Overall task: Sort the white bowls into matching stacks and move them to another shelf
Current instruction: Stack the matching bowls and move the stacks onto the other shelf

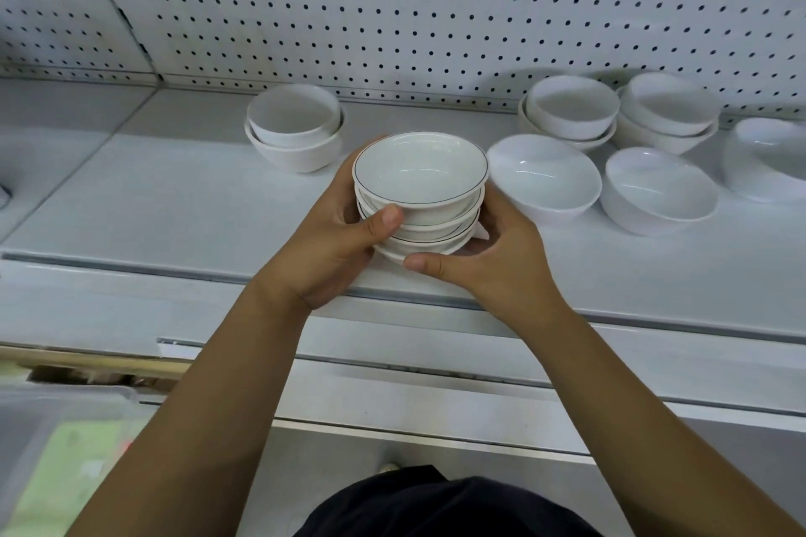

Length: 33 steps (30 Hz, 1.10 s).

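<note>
**Rimmed stack in hand, plain bowls yet to be sorted**

A stack of several shallow white ceramic bowls with a thin dark line round the rim (418,174) sits between both hands near the front of the white metal shelf (174,196). Whether its base rests on the shelf or is lifted clear cannot be told. The left hand (344,240) grips the stack's left side, thumb curled onto the near edge. The right hand (497,257) cups the right side low down, thumb under the bottom bowl.

These bowls look matched, so this stack seems ready to move.

Just to its right lie two single plain white bowls (543,174), tilted and unstacked. Behind them stand two short stacks of deeper white bowls (571,109). Another pair of nested deep white bowls (292,126) stands back left, against the white pegboard wall (392,4). Most of the sorting and moving appears left to do.
</note>
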### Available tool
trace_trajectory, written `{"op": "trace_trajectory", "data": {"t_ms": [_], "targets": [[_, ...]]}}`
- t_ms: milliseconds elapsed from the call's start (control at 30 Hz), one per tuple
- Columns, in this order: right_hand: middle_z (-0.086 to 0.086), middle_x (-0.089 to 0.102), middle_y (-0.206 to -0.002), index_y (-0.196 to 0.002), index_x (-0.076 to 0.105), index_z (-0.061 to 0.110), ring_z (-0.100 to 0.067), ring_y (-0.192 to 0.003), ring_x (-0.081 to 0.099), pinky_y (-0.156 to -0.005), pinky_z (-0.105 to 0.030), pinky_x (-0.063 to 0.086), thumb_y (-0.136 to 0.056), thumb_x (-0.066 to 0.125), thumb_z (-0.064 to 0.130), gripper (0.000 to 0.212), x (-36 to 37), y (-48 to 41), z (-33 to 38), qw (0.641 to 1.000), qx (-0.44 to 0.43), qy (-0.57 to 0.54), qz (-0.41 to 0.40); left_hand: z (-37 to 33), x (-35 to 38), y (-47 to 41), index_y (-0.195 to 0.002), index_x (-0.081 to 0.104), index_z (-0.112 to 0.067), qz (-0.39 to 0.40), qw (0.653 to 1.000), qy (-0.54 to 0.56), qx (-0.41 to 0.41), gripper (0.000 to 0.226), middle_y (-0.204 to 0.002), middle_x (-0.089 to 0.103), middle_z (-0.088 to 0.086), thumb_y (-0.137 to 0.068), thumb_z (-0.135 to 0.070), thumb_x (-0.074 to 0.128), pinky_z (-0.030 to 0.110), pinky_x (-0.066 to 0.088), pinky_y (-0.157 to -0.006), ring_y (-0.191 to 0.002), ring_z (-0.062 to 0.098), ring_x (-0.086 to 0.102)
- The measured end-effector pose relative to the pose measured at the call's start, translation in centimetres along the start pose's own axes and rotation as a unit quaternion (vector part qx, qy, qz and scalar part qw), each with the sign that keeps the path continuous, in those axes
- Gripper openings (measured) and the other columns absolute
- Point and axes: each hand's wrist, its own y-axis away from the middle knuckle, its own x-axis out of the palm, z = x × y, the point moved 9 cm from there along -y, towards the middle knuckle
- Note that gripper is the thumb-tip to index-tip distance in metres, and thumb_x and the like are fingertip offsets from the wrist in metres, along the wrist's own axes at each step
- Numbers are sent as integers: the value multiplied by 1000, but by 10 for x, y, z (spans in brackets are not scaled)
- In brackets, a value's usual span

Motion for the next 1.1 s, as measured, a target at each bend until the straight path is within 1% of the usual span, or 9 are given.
{"op": "trace_trajectory", "data": {"t_ms": [133,233,367,533,633,733,833,967,1100], "targets": [[15,65,-134,-142,53,27,-12,-132,56,-105,-45,52,-50,99,42,104,-19,22,6,999,1,-38,-6,-8,26,14,-160,24,-13,-22,999,45,-7,103,-161,40,12,-82,-54,79,58,24,-125,-149,31,40],[14,64,-136,-144,52,27,-12,-134,55,-102,-45,54,-50,99,35,106,-44,46,11,998,0,-63,-12,-11,56,23,-160,27,-15,-25,998,58,-14,104,-159,43,11,-81,-56,79,60,28,-123,-147,31,42],[13,67,-133,-140,56,27,-11,-131,58,-99,-44,57,-50,98,25,99,-99,85,16,996,8,-81,-29,-16,119,30,-157,34,-17,14,998,57,-17,100,-154,51,10,-79,-59,79,62,43,-111,-141,32,50],[9,69,-128,-139,57,24,-14,-123,63,-98,-43,58,-51,97,23,96,-182,149,24,996,6,-49,-74,-19,211,37,-157,36,-18,62,996,55,-22,101,-150,55,10,-77,-60,80,59,44,-112,-139,32,53],[7,70,-127,-138,58,22,-17,-124,63,-99,-47,56,-52,99,26,95,-239,196,26,993,10,-33,-113,-23,274,41,-153,42,-20,101,993,52,-18,101,-144,61,4,-71,-59,85,51,52,-105,-135,27,57],[8,68,-130,-141,56,22,-16,-127,61,-99,-48,56,-54,99,34,97,-296,247,34,988,4,-21,-153,-22,344,46,-148,46,-24,146,987,56,-21,100,-132,68,-4,-65,-56,90,39,57,-93,-126,20,63],[5,67,-133,-143,54,18,-16,-130,59,-97,-43,57,-54,96,44,101,-349,298,41,980,-1,-18,-196,-19,414,52,-147,49,-24,188,980,57,-23,104,-125,71,-4,-59,-56,93,41,58,-90,-118,19,67],[4,68,-133,-144,53,16,-15,-129,60,-96,-34,57,-57,92,23,95,-414,364,47,968,-5,3,-251,-15,508,60,-146,50,-24,246,966,74,-29,106,-127,71,-5,-55,-56,94,36,59,-83,-118,17,68],[3,67,-135,-146,50,18,-14,-129,60,-91,-28,58,-56,91,21,98,-471,422,50,949,-5,15,-314,-10,595,65,-147,50,-24,309,947,79,-35,108,-134,68,-5,-54,-56,95,38,58,-86,-124,19,66]]}}
